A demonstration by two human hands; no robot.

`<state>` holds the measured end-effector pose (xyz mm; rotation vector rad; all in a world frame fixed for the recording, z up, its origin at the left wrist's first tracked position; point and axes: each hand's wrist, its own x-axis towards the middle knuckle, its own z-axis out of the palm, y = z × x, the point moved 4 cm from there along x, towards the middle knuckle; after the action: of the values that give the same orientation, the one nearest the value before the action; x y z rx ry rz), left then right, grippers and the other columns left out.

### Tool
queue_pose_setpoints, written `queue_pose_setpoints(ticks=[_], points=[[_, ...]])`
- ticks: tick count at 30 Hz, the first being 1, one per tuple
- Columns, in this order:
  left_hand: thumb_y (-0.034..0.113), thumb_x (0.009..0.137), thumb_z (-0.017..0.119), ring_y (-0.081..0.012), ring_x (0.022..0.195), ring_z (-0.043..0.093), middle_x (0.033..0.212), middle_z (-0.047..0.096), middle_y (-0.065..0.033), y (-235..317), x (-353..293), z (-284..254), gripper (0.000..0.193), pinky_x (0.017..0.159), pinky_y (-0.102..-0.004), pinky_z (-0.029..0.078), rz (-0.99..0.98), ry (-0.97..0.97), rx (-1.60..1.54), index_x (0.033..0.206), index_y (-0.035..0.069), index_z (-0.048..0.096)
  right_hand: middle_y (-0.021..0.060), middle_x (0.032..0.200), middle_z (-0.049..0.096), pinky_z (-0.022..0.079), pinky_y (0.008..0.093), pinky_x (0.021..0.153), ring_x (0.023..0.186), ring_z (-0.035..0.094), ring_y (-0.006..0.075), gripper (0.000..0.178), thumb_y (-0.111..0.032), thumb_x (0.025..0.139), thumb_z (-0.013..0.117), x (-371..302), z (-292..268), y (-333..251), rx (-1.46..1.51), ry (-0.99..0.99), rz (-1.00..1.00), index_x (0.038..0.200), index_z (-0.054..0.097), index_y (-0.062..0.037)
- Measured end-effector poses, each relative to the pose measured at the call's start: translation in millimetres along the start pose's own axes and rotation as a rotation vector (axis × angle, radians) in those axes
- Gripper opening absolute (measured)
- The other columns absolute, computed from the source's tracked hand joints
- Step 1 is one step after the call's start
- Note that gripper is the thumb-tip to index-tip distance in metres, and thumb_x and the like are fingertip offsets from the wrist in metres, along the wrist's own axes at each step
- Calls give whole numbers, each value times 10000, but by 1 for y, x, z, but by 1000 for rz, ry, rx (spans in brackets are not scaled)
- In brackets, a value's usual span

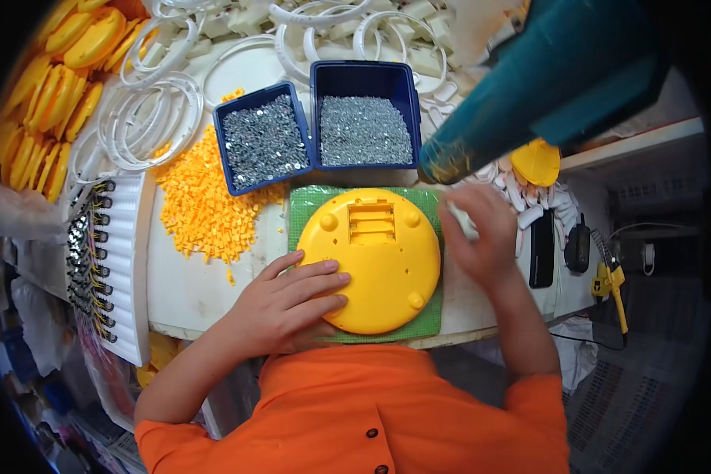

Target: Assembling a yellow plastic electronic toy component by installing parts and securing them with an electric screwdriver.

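1. Resting flat on a green mat, the round yellow housing lies underside up at the near edge of the white worktop; being a disc it has no clear long axis, but its ribbed rectangular recess sits at the far side, toward the bins.
2. Left hand lies palm down on the housing's near-left rim, fingers spread and pointing right across the yellow surface; this grip is flat and pressing, not closed around anything.
3. Right hand hovers just right of the housing's far-right edge, fingers curled together on a small white piece pinched at the fingertips.
4. Two dark blue bins stand side by side just beyond the housing, each filled with small grey screws.
5. One loose heap of small yellow pieces lies to the left of the housing, beside the left bin.
6. Many white rings are piled farther left and beyond the bins; I cannot count them.
7. A row of more yellow discs stands on edge at the far left.
8. One large teal tool hangs above the housing's right side, nose pointing down-left.
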<state>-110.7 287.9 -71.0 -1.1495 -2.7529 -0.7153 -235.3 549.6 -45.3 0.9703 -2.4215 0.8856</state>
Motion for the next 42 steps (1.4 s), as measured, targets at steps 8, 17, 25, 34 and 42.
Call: queue_pose_setpoints(ticks=[8,17,25,34,42], points=[[149,861,708,-304,1048,634,1193,667,-104,-67,84,-43,242,915,-456,479,-160,404,-60,1087,72,673,113,922,643,495,416,808,904,601,313,130,-129,823,754,91,72,42,-83,-177,-172,911,699,-51],[215,899,681,-331,1402,439,1320,624,-99,-139,131,-21,209,1102,-470,373,-323,308,343,1050,84,742,43,846,614,501,403,781,878,590,256,57,-109,782,738,120,83,44,-533,-327,-236,835,727,-91],[238,895,724,-389,1456,379,1315,642,-66,-128,124,-16,158,1142,-548,317,-302,362,115,990,113,742,66,896,646,492,405,797,906,592,284,90,-96,807,756,117,84,17,-152,-277,-209,881,714,-66],[271,882,729,-315,1374,480,1254,666,-46,-124,125,-16,130,1138,-579,304,-319,414,136,918,151,763,56,915,735,514,280,741,860,667,125,151,-73,879,753,67,38,39,229,-188,286,1024,746,-32],[181,906,693,-275,1206,605,1111,710,-47,-116,126,-19,91,1073,-512,384,-272,523,155,965,116,716,120,1233,637,441,417,1046,1242,557,325,139,-18,808,757,-7,14,-19,255,-340,201,938,759,-69]])
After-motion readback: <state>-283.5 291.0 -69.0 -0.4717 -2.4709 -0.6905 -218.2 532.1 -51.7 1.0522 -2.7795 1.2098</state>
